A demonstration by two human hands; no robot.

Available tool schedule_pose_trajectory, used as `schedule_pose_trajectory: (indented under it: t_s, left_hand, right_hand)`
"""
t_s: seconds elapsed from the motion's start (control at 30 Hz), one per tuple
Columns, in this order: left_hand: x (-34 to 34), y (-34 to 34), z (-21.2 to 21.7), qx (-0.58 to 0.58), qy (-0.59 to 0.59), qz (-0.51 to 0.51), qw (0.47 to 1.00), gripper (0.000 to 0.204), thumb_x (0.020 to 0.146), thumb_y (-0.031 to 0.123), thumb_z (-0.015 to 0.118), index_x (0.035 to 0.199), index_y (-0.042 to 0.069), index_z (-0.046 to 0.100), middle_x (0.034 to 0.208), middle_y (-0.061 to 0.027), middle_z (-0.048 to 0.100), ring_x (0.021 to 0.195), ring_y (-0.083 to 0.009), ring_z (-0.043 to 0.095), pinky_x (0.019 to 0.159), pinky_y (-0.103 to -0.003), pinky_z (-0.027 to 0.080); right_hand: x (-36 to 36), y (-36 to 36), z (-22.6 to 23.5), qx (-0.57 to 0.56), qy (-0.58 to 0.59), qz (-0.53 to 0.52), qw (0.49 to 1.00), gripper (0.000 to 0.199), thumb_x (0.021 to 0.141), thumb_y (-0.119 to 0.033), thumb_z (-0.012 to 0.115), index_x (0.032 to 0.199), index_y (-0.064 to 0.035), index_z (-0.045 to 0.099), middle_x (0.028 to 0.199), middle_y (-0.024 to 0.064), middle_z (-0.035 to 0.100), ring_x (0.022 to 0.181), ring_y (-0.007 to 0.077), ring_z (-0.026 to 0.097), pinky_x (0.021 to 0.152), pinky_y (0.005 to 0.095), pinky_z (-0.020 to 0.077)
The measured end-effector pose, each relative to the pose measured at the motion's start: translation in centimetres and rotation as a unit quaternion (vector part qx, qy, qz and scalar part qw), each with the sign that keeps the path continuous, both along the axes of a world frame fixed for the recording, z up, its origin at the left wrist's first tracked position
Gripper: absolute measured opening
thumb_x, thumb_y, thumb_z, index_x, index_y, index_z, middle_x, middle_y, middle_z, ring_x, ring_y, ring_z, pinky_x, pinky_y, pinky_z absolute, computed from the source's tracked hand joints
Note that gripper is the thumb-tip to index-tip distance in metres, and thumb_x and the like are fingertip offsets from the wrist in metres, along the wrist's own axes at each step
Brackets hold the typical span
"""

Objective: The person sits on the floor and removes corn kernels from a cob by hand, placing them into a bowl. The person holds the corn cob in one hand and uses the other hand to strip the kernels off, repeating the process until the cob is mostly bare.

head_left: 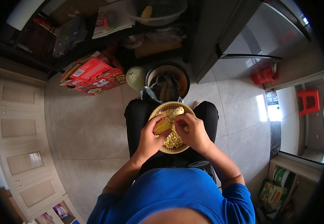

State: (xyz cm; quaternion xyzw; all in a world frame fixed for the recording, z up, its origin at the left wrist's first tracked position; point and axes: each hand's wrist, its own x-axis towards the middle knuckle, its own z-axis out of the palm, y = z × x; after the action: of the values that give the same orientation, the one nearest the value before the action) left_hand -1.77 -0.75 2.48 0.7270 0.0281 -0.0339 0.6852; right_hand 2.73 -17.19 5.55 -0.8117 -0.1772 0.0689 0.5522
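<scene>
The cob (167, 120) lies tilted over a tan bowl (152, 114) that rests on the seated person's lap, above a heap of loose kernels (172, 140).

Handling, by judgement: the cob looks stiff and light, with a bumpy surface that gives purchase where kernels remain. The stripped part may be damp and slicker. Best hold is around the lower, still-kernelled end, leaving the upper end free. Kernels are small and loose and would scatter if the bowl tipped.

Left hand (151, 136): grip clamped around the cob's lower end, fingers wrapped over it, thumb on top. The forearm comes up from the lower edge, wrist bent inward over the bowl.

Right hand (193, 130): fingers curled together against the cob's upper side, thumb pressing at the kernel rows. Whether it pinches any kernels cannot be told. The forearm angles in from the lower right.

Beyond the knees stands a bin (167, 84) lined with a dark bag, a pale melon (136, 77) just beside it on the floor.
</scene>
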Motion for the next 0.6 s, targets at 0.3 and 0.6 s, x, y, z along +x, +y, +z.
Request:
schedule_pose_trajectory:
  t_s: [0.3,0.6]
  left_hand:
    - [0.2,-0.7,1.3,0.229,-0.152,-0.003,0.962,0.042,0.07,-0.007,0.066,0.11,-0.002,0.052,0.11,-0.0175,0.058,0.103,-0.0306,0.059,0.084,-0.034,0.049]
    - [-0.8,-1.1,0.3,0.215,-0.122,-0.072,0.966,0.047,0.074,-0.008,0.06,0.118,-0.001,0.045,0.118,-0.019,0.05,0.111,-0.036,0.05,0.092,-0.039,0.043]
  right_hand:
    - [0.6,0.1,0.6,-0.103,-0.061,0.067,0.991,0.013,0.077,-0.002,0.062,0.09,0.0008,0.061,0.082,0.0164,0.061,0.073,0.0327,0.062,0.066,0.0355,0.0512]
    - [2.0,-1.2,0.6,-0.068,0.101,0.094,0.988,0.014,0.076,-0.004,0.061,0.088,0.0036,0.062,0.074,0.015,0.065,0.067,0.0191,0.065,0.062,0.0276,0.0516]
